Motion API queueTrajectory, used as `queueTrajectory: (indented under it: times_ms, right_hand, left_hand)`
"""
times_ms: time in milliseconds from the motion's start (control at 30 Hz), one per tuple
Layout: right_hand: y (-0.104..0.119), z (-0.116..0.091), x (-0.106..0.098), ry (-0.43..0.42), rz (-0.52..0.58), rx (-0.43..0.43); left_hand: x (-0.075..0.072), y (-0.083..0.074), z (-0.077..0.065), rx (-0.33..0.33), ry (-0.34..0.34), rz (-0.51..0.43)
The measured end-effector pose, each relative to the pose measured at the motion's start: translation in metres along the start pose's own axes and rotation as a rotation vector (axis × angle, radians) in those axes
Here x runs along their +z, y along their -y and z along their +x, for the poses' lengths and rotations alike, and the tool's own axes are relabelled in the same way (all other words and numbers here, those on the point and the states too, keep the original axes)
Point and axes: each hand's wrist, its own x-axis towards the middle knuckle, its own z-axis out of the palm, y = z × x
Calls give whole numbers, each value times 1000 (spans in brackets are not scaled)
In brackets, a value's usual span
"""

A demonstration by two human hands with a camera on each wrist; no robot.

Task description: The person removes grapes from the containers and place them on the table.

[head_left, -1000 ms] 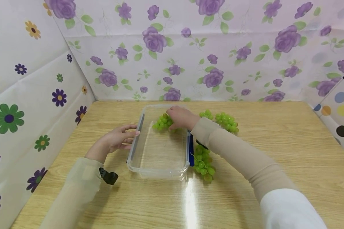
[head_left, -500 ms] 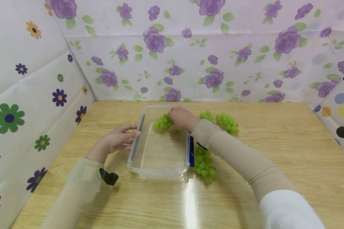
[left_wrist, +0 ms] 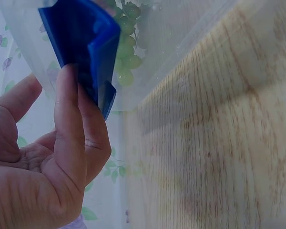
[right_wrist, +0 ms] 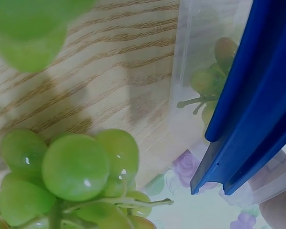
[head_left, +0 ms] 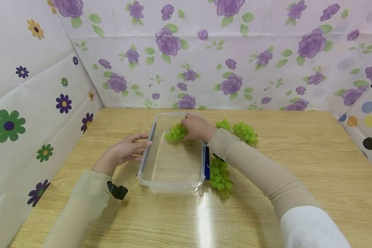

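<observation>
A clear plastic food container [head_left: 173, 186] stands without a lid on the table. My left hand [head_left: 127, 150] is at its left side, fingers extended; in the left wrist view the fingertips touch the blue latch [left_wrist: 81, 33]. My right hand [head_left: 196, 128] reaches inside at the far right, fingers bent round a bunch of green grapes [head_left: 175, 132] near the bottom. The hand hides part of that bunch. Another blue latch [right_wrist: 257, 95] hangs on the right wall.
More bunches of green grapes lie right of the container: a near bunch [head_left: 220, 182], a far bunch [head_left: 246, 132] and a smaller cluster [head_left: 224, 124], partly behind my right forearm. Flowered cloth [head_left: 204, 69] hangs behind the wooden table [head_left: 297, 155].
</observation>
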Motion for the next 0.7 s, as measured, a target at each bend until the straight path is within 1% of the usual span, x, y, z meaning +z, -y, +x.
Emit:
queueTrajectory:
  times_ms: [367, 700]
  right_hand:
    - [0, 1, -2, 25, -26, -4]
    - [-1, 2, -4, 96, -4, 4]
  left_hand:
    - [1, -1, -1, -3, -15, 5]
    - [1, 0, -1, -2, -15, 8]
